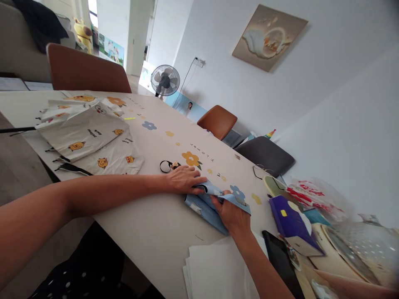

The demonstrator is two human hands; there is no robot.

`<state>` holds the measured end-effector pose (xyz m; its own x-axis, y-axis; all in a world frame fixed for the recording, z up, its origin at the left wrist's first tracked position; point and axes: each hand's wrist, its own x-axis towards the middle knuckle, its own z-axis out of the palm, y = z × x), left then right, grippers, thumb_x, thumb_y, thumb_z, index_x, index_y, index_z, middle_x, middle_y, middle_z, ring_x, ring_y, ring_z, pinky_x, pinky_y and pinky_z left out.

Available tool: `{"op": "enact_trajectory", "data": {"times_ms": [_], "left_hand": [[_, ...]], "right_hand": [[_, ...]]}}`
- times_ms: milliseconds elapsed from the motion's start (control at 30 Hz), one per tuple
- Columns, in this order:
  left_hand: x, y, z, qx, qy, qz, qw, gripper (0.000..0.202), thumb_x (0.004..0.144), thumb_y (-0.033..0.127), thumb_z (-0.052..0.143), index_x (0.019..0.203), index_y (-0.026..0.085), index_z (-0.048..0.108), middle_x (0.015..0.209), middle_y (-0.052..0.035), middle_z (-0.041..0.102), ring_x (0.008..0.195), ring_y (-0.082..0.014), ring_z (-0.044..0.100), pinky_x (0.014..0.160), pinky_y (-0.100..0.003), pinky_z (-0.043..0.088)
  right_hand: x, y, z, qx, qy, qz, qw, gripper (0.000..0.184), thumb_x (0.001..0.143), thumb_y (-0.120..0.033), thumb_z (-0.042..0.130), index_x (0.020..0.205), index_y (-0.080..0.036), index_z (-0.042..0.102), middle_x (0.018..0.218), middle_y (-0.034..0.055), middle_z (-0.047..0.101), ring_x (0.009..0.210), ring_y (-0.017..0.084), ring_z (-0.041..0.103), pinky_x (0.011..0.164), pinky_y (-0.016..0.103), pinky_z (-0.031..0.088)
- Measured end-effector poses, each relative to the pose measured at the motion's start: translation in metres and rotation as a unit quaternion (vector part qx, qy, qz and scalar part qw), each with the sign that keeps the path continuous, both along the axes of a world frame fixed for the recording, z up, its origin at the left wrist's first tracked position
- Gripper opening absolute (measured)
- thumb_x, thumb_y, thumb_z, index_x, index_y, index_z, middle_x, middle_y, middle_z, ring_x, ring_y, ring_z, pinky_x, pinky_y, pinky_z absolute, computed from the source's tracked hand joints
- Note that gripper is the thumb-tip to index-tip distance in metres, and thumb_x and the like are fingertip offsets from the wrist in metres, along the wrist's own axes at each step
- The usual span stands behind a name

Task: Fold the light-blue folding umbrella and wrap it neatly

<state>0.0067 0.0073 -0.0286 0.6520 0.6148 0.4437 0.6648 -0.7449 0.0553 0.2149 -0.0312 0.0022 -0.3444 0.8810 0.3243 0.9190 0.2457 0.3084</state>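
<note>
Both hands meet on a small light-blue printed cloth (204,205) that lies near the middle of the long table with its cream flower-print cover (162,137). The left hand (183,179) reaches in from the left and lies palm down, fingers nearly straight, pressing the far left edge of the cloth flat. The right hand (232,216) comes up from the near side, its fingers curled round the right part of the cloth, pinching a fold whose flower-printed corner lifts slightly off the table. Just beyond the left hand sits a small black loop of band (166,166) with a little yellow piece beside it. Far to the left lies a heap of white cloth bags printed with yellow cartoon figures (89,135). Near the right forearm rests a stack of plain white sheets (215,270), and just right of it a flat black phone-like slab (279,257). Further right stand a dark purple box (289,220) and a clear packet with red print (308,193). A brown chair (85,70) stands at the far left side, another orange-brown chair (217,120) at the far end, and a standing fan (165,80) is by the wall
</note>
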Motion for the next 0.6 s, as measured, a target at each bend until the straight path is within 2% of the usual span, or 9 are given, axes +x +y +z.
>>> {"op": "enact_trajectory", "data": {"times_ms": [200,400,600], "left_hand": [[0.0015,0.0039,-0.0050,-0.045,-0.005,0.013,0.999,0.044,0.088,0.048,0.028,0.118,0.023,0.048,0.101,-0.0069,0.057,0.086,-0.0194,0.052,0.072,-0.030,0.036],[0.0023,0.0027,-0.0012,-0.068,-0.039,0.022,0.997,0.041,0.091,0.040,0.024,0.085,0.019,0.059,0.088,-0.0052,0.059,0.080,-0.0163,0.053,0.074,-0.029,0.035],[0.0070,-0.0015,0.0025,-0.088,-0.066,0.061,0.992,0.038,0.089,0.034,0.027,0.072,0.018,0.057,0.078,-0.0032,0.061,0.072,-0.0149,0.054,0.071,-0.028,0.035]], "right_hand": [[0.0010,0.0036,0.0046,-0.053,0.008,-0.006,0.999,0.058,0.082,-0.060,0.025,0.088,-0.016,0.062,0.081,0.0120,0.064,0.087,0.026,0.058,0.078,0.036,0.039],[0.0004,0.0025,0.0037,-0.109,0.054,-0.044,0.992,0.055,0.085,-0.057,0.022,0.103,-0.016,0.053,0.090,0.0121,0.065,0.085,0.025,0.061,0.067,0.034,0.042],[-0.0015,0.0016,0.0047,-0.080,0.039,-0.013,0.996,0.051,0.088,-0.052,0.022,0.105,-0.013,0.051,0.084,0.0142,0.067,0.078,0.025,0.063,0.066,0.031,0.042]]}}
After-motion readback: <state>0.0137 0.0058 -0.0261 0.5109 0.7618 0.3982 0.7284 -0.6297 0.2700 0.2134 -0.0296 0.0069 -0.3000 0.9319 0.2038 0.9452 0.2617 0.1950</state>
